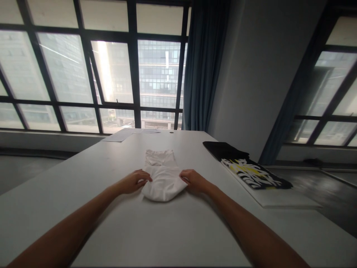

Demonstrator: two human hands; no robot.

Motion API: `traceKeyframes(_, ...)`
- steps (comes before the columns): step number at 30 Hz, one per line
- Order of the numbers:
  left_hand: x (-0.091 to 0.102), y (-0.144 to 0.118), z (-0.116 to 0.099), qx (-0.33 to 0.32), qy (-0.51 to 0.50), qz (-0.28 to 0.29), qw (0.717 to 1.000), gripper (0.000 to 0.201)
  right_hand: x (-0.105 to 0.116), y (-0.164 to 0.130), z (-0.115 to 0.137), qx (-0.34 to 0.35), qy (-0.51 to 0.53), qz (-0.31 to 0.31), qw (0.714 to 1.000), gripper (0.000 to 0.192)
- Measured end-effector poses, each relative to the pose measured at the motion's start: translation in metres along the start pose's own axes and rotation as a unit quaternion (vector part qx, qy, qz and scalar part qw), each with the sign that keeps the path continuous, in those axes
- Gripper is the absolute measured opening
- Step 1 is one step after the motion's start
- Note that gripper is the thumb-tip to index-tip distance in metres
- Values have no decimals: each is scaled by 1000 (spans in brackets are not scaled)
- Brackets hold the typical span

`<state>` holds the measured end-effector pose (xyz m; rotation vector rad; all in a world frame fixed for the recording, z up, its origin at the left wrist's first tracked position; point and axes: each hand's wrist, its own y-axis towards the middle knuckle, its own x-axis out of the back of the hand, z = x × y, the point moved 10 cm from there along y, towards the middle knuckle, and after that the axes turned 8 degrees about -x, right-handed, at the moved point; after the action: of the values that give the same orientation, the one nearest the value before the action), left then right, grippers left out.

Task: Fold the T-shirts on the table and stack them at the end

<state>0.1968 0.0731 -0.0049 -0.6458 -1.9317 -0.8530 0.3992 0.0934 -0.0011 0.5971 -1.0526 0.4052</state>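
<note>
A white cloth garment (163,180), folded into a narrow strip, lies lengthwise on the white table (167,234). Its near end is doubled over into a rounded fold, and the far end looks wrinkled. My left hand (136,181) pinches the left edge of that fold between thumb and fingers. On the opposite side, my right hand (194,181) grips the right corner, drawing it out a little to the side. Just what kind of garment it is cannot be made out.
A folded black garment with a white and yellow print (251,171) rests on a white board (290,199) at the table's right edge. Sheets of paper (117,137) lie at the far left. Beyond the table are windows and a blue curtain (199,67).
</note>
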Motion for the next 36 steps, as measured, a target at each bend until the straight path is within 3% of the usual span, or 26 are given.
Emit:
traceKeyframes(3,10,2,-15,1,-125,15,992,41,13,-1,7,-12,87,22,996,23)
traceKeyframes(5,18,3,-16,16,-234,0,972,47,21,1,12,-7,167,29,985,29)
traceKeyframes(8,30,5,10,86,-318,-111,938,56,31,13,-2,-52,256,-38,964,42)
traceKeyframes(11,31,-7,54,207,-268,-221,915,66,27,18,-40,-202,233,-130,942,45)
traceKeyframes(14,32,-17,70,262,-98,-258,925,70,9,14,-61,-316,132,-120,932,51)
traceKeyframes(16,29,-10,54,207,31,-239,948,67,-2,12,-61,-335,83,-87,934,59)
traceKeyframes(19,-1,10,21,111,124,-131,977,65,-14,11,-58,-342,85,-43,935,66)
traceKeyframes(22,-35,17,12,110,123,-16,986,67,-21,16,-61,-351,160,-18,922,73)
traceKeyframes(24,-47,18,13,121,108,20,987,67,-24,22,-68,-371,228,-10,900,80)
traceKeyframes(28,-52,15,17,117,95,29,988,68,-28,36,-84,-441,311,14,842,84)
traceKeyframes(30,-53,14,21,118,95,31,988,69,-31,46,-84,-449,321,41,833,81)
traceKeyframes(33,-53,14,24,103,88,22,991,70,-33,62,-79,-419,320,63,847,74)
traceKeyframes(36,-41,15,30,94,82,-36,992,69,-17,74,-81,-376,274,13,885,66)
